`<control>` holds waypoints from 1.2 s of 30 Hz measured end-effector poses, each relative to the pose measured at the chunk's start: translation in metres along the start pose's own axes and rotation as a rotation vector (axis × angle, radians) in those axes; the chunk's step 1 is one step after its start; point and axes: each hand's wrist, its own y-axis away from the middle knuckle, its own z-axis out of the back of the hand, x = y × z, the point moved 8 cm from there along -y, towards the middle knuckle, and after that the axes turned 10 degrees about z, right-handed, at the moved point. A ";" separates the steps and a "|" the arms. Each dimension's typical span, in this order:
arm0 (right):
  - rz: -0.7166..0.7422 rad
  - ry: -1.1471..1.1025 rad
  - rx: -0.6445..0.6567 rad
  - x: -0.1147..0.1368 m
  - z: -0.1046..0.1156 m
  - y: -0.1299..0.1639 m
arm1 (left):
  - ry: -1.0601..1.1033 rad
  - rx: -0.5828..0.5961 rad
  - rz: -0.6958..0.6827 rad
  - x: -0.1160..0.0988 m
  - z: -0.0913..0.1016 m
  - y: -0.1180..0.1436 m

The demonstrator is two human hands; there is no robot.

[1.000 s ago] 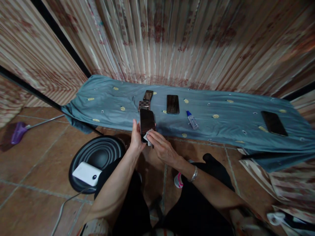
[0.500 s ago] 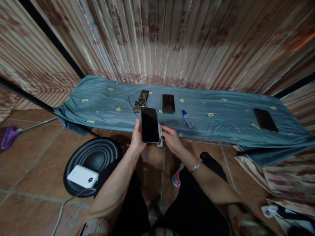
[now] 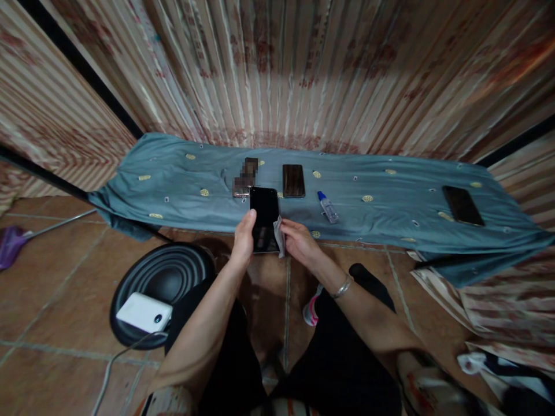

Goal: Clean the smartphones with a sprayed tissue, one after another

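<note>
A black smartphone (image 3: pixel 264 208) is gripped along its left edge by my left hand (image 3: pixel 244 236), thumb at the side, dark screen facing me. My right hand (image 3: pixel 300 240) pinches a grey cloth (image 3: pixel 280 234) against the phone's right edge. Beyond the hands, on a blue-green cloth cover (image 3: pixel 186 193), a second dark phone (image 3: pixel 293 181) lies flat. Right of it rests a small clear bottle (image 3: pixel 329 211) with a blue cap. Another dark phone (image 3: pixel 463 205) lies at the far right. Some small brown items (image 3: pixel 246 178), pixelated, sit behind the held phone.
A round black stool (image 3: pixel 162 260) at the left carries a white power bank (image 3: pixel 145 312) with a cable (image 3: pixel 106 375). Striped curtains (image 3: pixel 277 75) hang behind the covered surface. Dark poles (image 3: pixel 87 69) slant at the left. A purple broom (image 3: pixel 12 245) lies on the tiled floor.
The grey cloth in my right hand now laps slightly over the phone's right edge onto the screen. My left thumb reaches a little further up its side. The view has shifted slightly.
</note>
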 end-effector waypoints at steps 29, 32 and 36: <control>0.675 1.065 0.400 0.018 -0.044 0.036 | 0.192 0.101 0.400 0.023 -0.010 0.009; 0.705 1.097 0.410 0.021 -0.043 0.034 | 0.205 0.095 0.378 0.023 -0.012 0.012; 0.699 1.113 0.357 0.031 -0.035 0.025 | 0.163 0.119 0.348 0.028 -0.017 0.018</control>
